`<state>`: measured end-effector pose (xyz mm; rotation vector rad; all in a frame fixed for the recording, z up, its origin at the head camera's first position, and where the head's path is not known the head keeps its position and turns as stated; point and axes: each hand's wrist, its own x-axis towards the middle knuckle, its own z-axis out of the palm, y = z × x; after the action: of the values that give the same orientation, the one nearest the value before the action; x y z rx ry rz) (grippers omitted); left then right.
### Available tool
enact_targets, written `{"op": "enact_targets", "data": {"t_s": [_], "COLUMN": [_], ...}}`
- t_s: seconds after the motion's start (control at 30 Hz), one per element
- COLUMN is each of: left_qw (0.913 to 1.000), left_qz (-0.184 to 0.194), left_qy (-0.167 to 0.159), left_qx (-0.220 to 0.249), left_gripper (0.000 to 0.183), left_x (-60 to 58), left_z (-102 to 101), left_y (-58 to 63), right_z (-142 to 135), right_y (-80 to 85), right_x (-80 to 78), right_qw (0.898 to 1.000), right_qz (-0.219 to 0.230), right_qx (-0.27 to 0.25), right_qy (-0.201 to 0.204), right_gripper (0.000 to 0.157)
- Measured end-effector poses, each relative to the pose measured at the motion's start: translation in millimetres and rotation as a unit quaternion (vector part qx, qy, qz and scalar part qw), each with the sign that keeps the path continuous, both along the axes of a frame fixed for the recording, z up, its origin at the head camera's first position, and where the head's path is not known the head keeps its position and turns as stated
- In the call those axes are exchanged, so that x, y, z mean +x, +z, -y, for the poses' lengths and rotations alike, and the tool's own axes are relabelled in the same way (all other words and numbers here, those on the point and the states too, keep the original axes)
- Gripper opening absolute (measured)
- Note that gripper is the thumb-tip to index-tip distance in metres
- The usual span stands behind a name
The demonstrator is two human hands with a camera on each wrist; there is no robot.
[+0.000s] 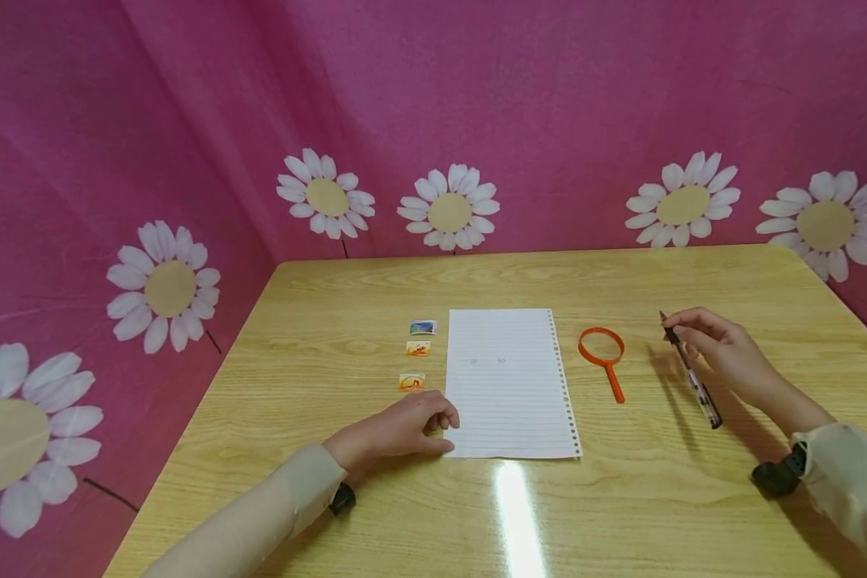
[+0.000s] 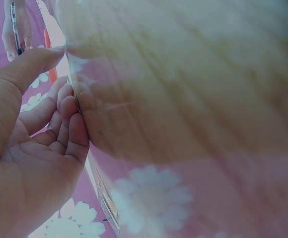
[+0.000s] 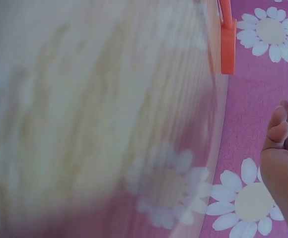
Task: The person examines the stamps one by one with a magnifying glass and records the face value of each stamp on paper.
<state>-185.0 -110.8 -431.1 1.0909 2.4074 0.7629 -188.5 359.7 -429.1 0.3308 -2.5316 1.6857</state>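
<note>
My right hand [image 1: 730,353] pinches a pen [image 1: 694,381] by its dark grip, above the table at the right. The pen's tip points up and away and its other end hangs toward me. My left hand [image 1: 403,423] rests at the lower left edge of a lined sheet of paper [image 1: 509,417], thumb out and fingers loosely bent. In the left wrist view its fingers [image 2: 77,134] touch the tabletop; a thin edge shows by them, its kind unclear. Faint handwritten numbers stand on the sheet. Three small stamp-like pictures, the nearest an orange one [image 1: 413,382], lie above the left hand.
An orange magnifying glass [image 1: 616,385] lies between the sheet and my right hand. The wooden table [image 1: 318,337] meets a pink curtain [image 1: 549,120] with white daisies at its back and left. Light glares off the table's front.
</note>
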Motion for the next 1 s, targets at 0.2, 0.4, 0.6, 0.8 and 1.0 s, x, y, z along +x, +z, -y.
{"op": "enact_targets", "data": {"t_s": [0.2,0.4,0.6,0.8,1.0], "left_qw": [1.0,0.9999,0.9997,0.9999,1.0], "left_qz": [0.005,0.01,0.017,0.01,-0.005], "left_qy": [0.005,0.01,0.015,0.013,0.005], "left_qx": [0.004,0.003,0.001,0.0,0.003], "left_gripper": [0.022,0.022,0.022,0.02,0.02], "left_x": [-0.5,-1.8,-1.5,-0.8,-0.8], "left_z": [1,1,0,0,1], "left_y": [-1.2,-3.3,-4.9,-5.0,-3.3], "right_z": [-1,3,8,10,14], "right_y": [-2.9,-1.3,-6.0,-11.8,-14.1], "right_x": [-6.6,-19.7,-33.2,-42.7,-45.7], "right_qw": [0.997,0.978,0.957,0.94,0.924], "right_qz": [-0.026,-0.047,-0.096,-0.129,-0.16], "right_qx": [0.07,0.201,0.273,0.311,0.337], "right_qy": [0.009,-0.001,0.012,0.048,0.079], "right_gripper": [0.017,0.014,0.009,0.005,0.011]}}
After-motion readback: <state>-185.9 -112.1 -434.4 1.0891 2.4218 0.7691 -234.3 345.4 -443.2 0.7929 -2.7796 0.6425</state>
